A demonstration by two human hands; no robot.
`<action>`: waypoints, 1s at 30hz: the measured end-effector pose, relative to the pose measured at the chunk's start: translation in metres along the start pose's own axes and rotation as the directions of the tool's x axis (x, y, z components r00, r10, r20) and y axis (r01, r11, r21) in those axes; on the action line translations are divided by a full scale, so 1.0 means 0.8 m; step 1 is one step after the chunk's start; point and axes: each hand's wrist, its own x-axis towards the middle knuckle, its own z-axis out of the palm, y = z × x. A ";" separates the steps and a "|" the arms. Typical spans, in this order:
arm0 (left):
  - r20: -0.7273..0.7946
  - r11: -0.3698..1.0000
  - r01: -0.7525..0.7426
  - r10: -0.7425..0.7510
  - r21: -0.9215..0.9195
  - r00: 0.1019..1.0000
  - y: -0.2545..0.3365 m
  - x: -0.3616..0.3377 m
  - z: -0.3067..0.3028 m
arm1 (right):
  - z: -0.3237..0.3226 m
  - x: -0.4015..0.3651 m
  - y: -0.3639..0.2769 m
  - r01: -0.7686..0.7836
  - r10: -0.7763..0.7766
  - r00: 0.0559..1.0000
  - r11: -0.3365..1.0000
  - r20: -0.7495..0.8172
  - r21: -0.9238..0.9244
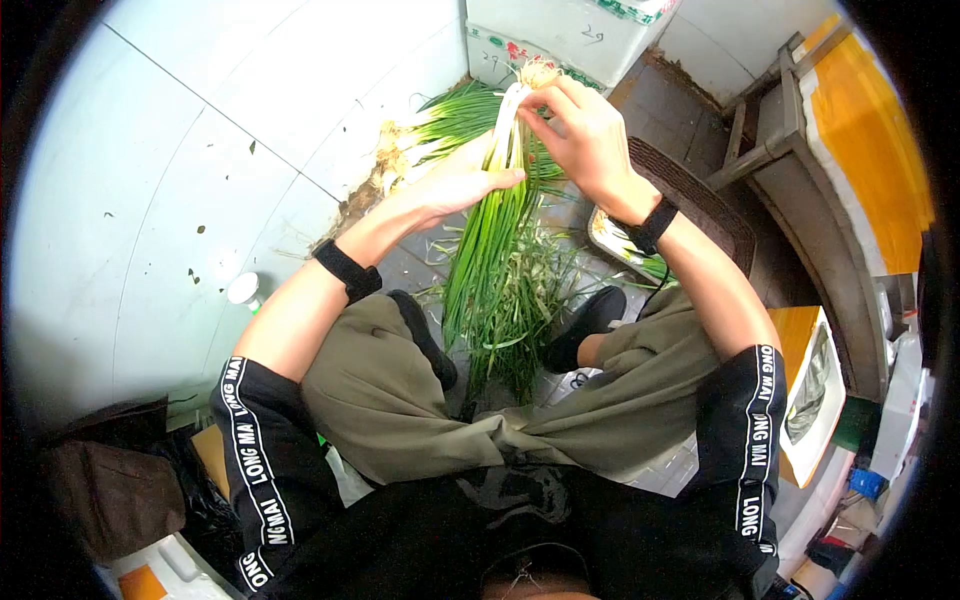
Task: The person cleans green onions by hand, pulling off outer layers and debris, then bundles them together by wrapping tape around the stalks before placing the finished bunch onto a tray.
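A bunch of scallions (480, 255) is held up in front of me, white root ends at the top and green leaves hanging down. My left hand (465, 180) is wrapped round the stalks just below their white part, thumb across the front. Close to the roots, my right hand (580, 130) pinches at the white stalks with thumb and forefinger; exactly what lies between the fingertips is too small to make out. Behind my left hand, more scallions (445, 120) lie on the floor with roots toward the wall. Loose green trimmings (525, 310) are heaped between my shoes.
White boxes (570, 40) are stacked at the back. A dark basket (700, 190) stands to the right, with a white tray (615, 240) of scallions by it. A table frame (765, 150) is at far right, a tiled wall (170, 190) at left.
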 end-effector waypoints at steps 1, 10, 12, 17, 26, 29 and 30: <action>-0.001 1.000 -0.001 0.001 -0.001 1.000 0.001 0.000 0.001 | 0.001 -0.001 -0.001 -0.020 0.020 1.000 1.000 0.005 -0.005; -0.074 0.999 0.022 -0.024 -0.030 0.997 0.023 -0.010 0.000 | 0.002 -0.007 -0.021 -0.392 0.356 0.918 0.882 0.175 0.261; -0.080 0.997 -0.059 0.055 -0.046 0.995 -0.010 0.004 -0.002 | 0.000 -0.005 -0.027 -0.472 0.415 0.878 0.834 0.238 0.286; -0.104 0.989 -0.147 0.149 0.028 0.983 -0.010 0.008 -0.005 | -0.003 -0.005 -0.020 -0.570 0.473 0.818 0.739 0.327 0.358; -0.188 0.995 -0.048 0.030 -0.091 0.982 0.002 0.001 -0.004 | -0.012 -0.005 -0.014 -0.322 0.306 0.942 0.939 0.137 0.119; -0.190 0.989 -0.065 0.039 -0.129 0.981 -0.002 0.005 -0.004 | -0.014 -0.003 -0.008 -0.042 0.059 0.986 0.993 0.155 -0.111; -0.189 0.989 -0.066 0.040 -0.130 0.981 -0.003 0.007 -0.004 | -0.014 -0.003 -0.007 -0.041 0.058 0.986 0.993 0.156 -0.112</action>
